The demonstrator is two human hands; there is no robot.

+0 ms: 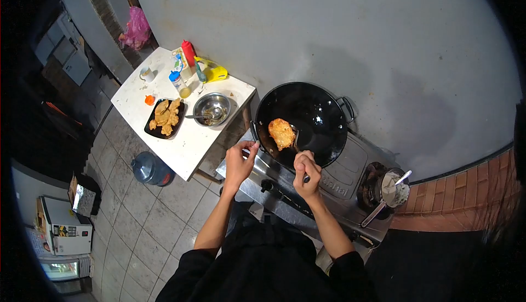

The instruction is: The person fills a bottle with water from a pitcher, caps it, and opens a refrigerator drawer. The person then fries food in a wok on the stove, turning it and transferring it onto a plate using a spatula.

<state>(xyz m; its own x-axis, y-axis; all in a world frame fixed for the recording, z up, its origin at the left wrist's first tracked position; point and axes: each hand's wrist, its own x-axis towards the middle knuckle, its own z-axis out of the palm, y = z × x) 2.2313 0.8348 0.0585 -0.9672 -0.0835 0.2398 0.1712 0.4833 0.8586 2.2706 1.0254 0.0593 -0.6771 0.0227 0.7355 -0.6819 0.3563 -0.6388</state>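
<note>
A black wok (320, 110) stands on the stove, with a golden-brown fried piece (281, 134) on the left of its inside. My right hand (307, 170) is closed around the handle of a metal utensil (296, 140), whose head is beside the fried piece, partly hidden by it. At the wok's left rim, my left hand (241, 157) has its fingertips by the side handle (255, 132). Its fingers are bent, and whether they grip that handle is too small to tell.
A white table (189, 154) at the left bears a black plate of fried pieces (165, 117), a metal bowl (212, 108), bottles and a mug (146, 74). A blue water jug (151, 169) lies on the floor. A small pot (390, 188) sits at the stove's right.
</note>
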